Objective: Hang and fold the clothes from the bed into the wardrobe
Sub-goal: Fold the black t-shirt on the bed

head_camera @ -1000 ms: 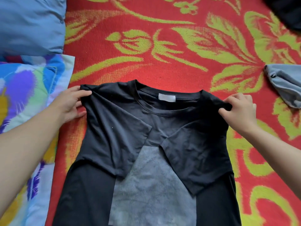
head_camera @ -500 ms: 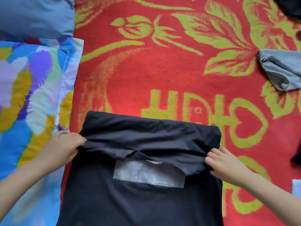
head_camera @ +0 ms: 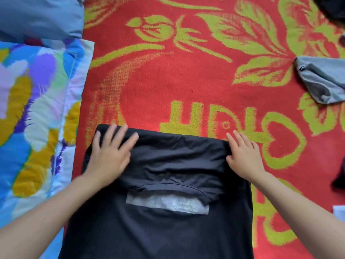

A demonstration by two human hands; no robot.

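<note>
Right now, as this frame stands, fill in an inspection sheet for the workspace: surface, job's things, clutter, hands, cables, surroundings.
Surface: red blanket with a yellow-green flower pattern.
Job's things: black T-shirt lies flat, its top folded down partly over the grey print; grey garment lies bunched at the right edge.
Clutter: dark cloth in the top right corner, cut off by the frame.
Hands: left hand flat with fingers spread on the fold's left end, blurred; right hand flat on its right end.
Cables: nothing seen.
Surroundings: blue pillow top left; multicoloured pillow along the blanket's left side.
</note>
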